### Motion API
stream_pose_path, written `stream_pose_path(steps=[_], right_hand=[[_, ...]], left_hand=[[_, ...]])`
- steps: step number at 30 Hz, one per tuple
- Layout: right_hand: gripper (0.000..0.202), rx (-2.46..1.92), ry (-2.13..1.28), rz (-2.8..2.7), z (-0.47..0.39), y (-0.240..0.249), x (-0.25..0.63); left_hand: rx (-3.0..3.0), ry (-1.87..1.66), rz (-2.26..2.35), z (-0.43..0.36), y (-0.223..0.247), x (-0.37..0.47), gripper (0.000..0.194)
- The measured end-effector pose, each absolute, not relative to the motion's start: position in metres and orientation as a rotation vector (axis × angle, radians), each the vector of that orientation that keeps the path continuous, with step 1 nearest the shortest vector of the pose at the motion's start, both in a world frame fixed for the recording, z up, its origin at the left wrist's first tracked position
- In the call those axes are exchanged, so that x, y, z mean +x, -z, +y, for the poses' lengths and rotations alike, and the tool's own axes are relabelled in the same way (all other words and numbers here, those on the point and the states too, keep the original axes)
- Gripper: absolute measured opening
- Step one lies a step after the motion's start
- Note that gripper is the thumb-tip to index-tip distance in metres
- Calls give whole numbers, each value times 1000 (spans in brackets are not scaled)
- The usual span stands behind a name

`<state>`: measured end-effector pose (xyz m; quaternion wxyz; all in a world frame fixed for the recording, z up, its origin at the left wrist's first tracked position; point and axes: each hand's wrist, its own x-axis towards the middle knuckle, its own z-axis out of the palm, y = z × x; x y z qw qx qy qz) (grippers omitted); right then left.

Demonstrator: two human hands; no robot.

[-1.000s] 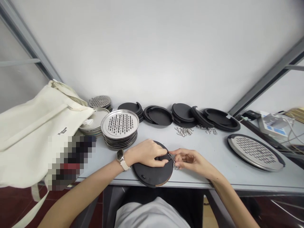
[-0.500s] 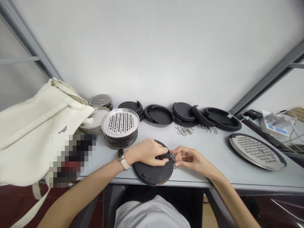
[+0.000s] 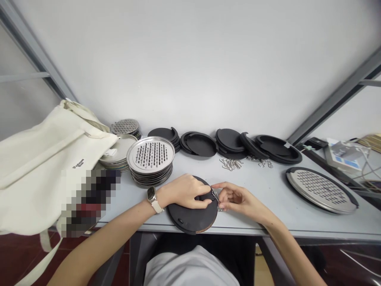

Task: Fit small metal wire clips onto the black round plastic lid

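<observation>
A round black disc (image 3: 193,218) lies flat near the table's front edge, with a small oval slot and a thin brown strip along its near rim. My left hand (image 3: 187,191), wearing a watch, rests across it; thumb and index finger close around the disc's right side. At that edge is a small metal wire clip (image 3: 215,195), partly hidden by fingers. My right hand (image 3: 236,200) pinches the clip from the right, its other fingers curled. Whether the clip passes through the disc, I cannot tell.
Stacked perforated metal grater plates (image 3: 151,155) stand left of the disc. Black round holders (image 3: 202,144) line the wall, with loose metal clips (image 3: 231,163) before them. A black-rimmed grater (image 3: 323,190) lies right. A cream bag (image 3: 53,159) covers the table's left end.
My right index finger has shifted slightly left and up over the clip at the disc's edge. My left hand and the disc stay in place.
</observation>
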<state>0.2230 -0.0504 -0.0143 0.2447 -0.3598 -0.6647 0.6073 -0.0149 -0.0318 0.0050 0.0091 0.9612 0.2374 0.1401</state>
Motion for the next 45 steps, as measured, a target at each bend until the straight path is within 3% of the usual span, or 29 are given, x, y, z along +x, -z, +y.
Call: stream_pose_path(steps=[45], right_hand=[[43, -981, -1673, -1825, -51, 20, 225]], left_hand=[[3293, -496, 505, -30, -2, -15, 33]])
